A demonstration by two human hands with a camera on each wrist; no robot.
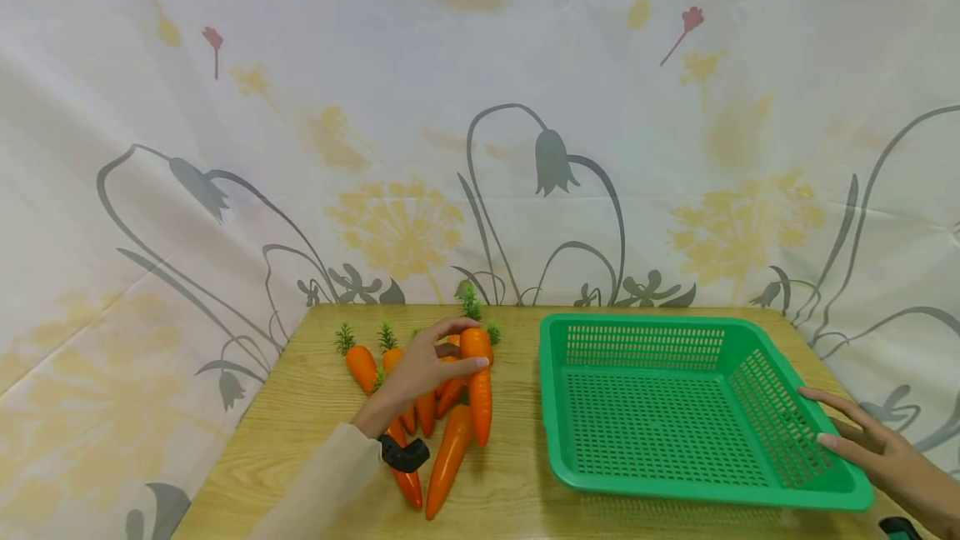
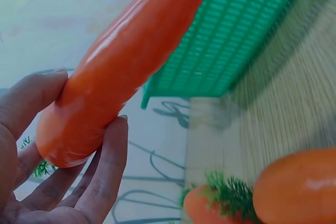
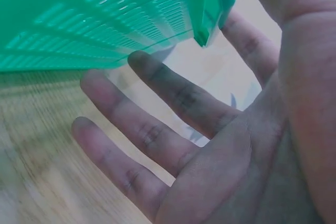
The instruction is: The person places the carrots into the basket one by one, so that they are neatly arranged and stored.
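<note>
My left hand [image 1: 423, 367] holds an orange artificial carrot [image 1: 482, 408] by its thick top end, between thumb and fingers. In the left wrist view this glossy carrot [image 2: 123, 59] slants up and away from the hand, its green tuft partly hidden behind the fingers. Below and around that hand lie several more carrots with green tufts, one carrot [image 1: 450, 461] nearest the front. My right hand [image 1: 873, 444] touches the right rim of a green plastic basket [image 1: 551, 407], thumb and index finger on the rim. Its other fingers [image 3: 152, 135] extend beside the basket's outer wall.
The basket stands on the right half of a wood-grain table [image 1: 517, 473], with slotted walls and a bare mesh floor. Behind the table hangs a pale flower-printed cloth [image 1: 525, 65]. Another carrot [image 1: 362, 365] lies at the left of the pile.
</note>
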